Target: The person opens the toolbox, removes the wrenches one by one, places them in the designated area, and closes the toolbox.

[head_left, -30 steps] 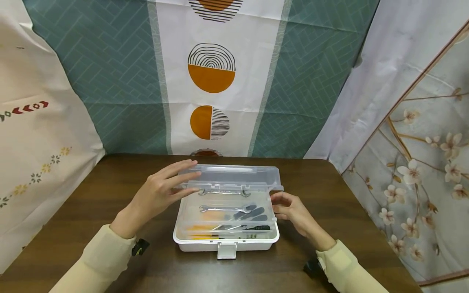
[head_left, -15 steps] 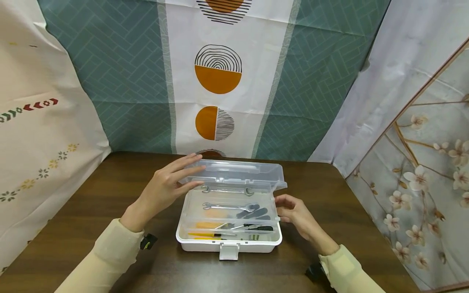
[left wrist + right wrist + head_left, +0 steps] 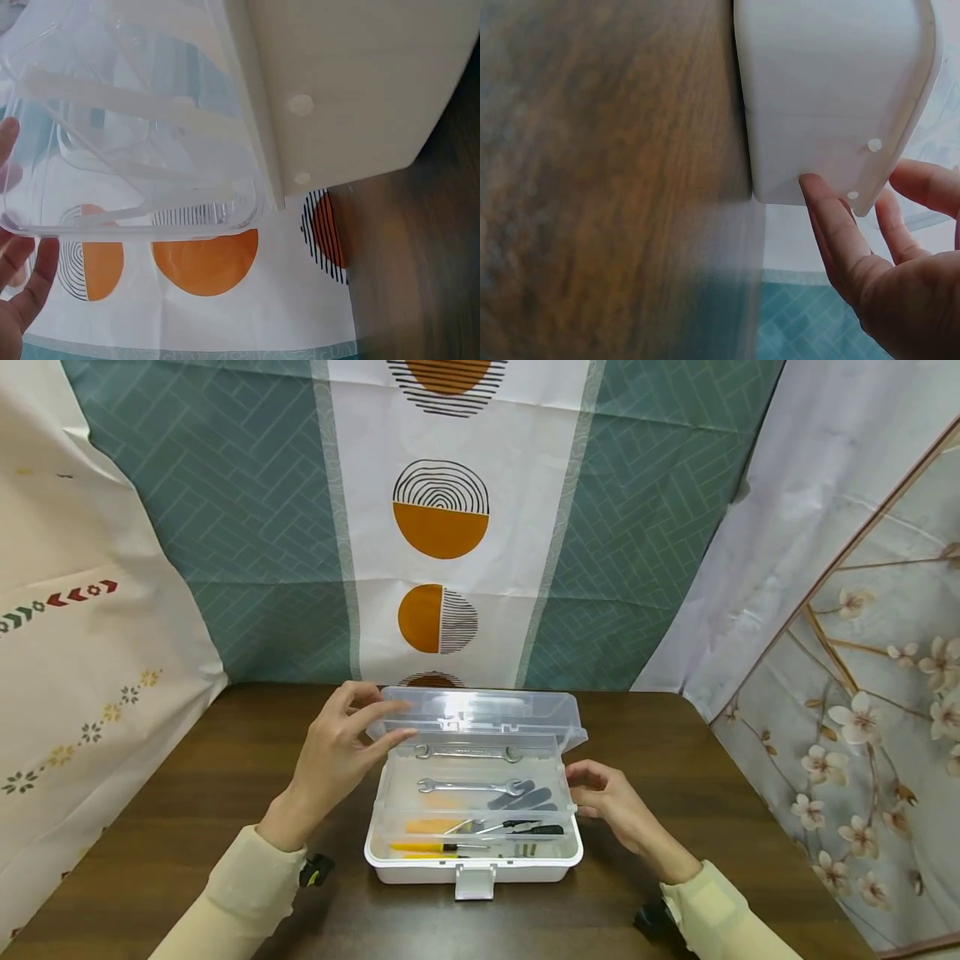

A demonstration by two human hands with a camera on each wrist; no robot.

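A white toolbox (image 3: 420, 872) stands on the table with its clear lid (image 3: 495, 708) raised at the back. My left hand (image 3: 330, 743) holds the left edge of this lid; in the left wrist view, fingers show on either side of the clear plastic lid's edge. At the box's right side, my right hand (image 3: 611, 797) grips the rim, its fingers (image 3: 829, 217) against the outer wall and its thumb over the edge. Two open-ended wrenches, a rear wrench (image 3: 468, 752) and a front wrench (image 3: 468, 787), lie in a clear tray inside.
Below the tray lie a yellow-handled screwdriver (image 3: 420, 847), a black handle (image 3: 543, 830) and several grey and orange pieces. A latch (image 3: 475, 883) hangs down in front. Dark wooden table (image 3: 187, 777) surrounds the box, with a patterned cloth (image 3: 262, 527) behind.
My left hand's fingers have bent in around the lid's left edge, from a straighter, spread pose. The right hand stays at the rim. The camera view has shifted a little.
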